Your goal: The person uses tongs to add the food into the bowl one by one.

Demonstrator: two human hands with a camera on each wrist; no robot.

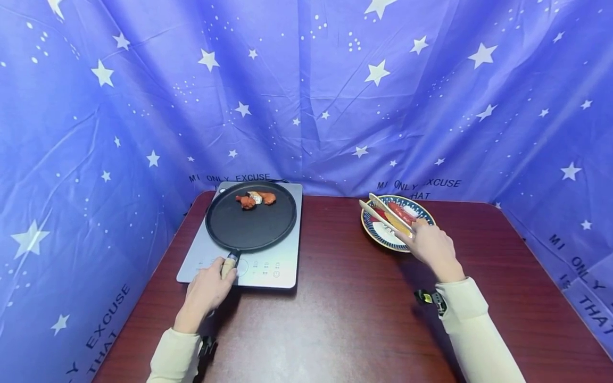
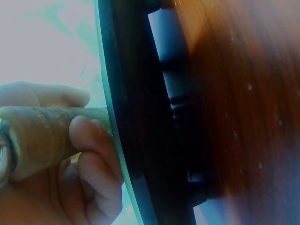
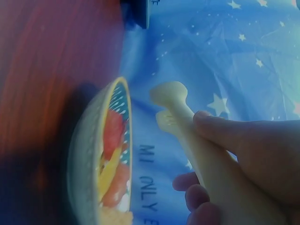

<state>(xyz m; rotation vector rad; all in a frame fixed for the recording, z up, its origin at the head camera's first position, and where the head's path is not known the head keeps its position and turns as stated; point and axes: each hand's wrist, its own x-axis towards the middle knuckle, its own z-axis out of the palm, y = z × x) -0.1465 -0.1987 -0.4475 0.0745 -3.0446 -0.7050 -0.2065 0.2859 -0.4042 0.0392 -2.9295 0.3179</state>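
My left hand (image 1: 209, 286) grips the wooden-coloured handle (image 1: 228, 267) of a flat black frying pan (image 1: 251, 229). Its fingers curl round that handle in the left wrist view. Toward the pan's far side lie reddish-brown pieces of food (image 1: 246, 202) that look like chicken drumsticks, with a small pale piece between them. In my right hand (image 1: 433, 247) is a pair of pale tongs (image 3: 206, 164), thumb on one side and fingers on the other. The tong tips stand a little apart above a patterned plate (image 1: 378, 242), with nothing between them. On that plate are sausage-like red pieces (image 1: 401, 213) and a yellow piece (image 1: 395, 221).
Under the pan is a silver induction cooker (image 1: 287, 274) with touch controls along its front. Both cooker and plate stand on a dark red wooden table (image 1: 330, 298). A blue star-printed curtain (image 1: 306, 106) hangs behind the table and along both sides.
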